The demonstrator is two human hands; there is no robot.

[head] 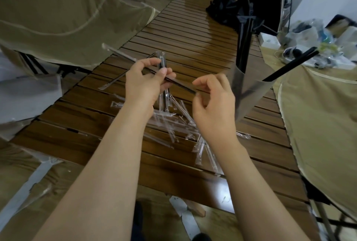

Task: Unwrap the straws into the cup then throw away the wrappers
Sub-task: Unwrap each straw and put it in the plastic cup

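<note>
Above the slatted wooden table [193,33], the left hand [144,84] pinches a black straw [179,84] pointing toward four o'clock; the right hand [213,103] pinches its lower end. The clear cup [249,93] with straws stands at three o'clock, empty wrappers [173,124] lying below at six.

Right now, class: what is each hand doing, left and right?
Left hand: pinches a black straw.
Right hand: fingers curled at the straw's near end; contact cannot be told.
</note>
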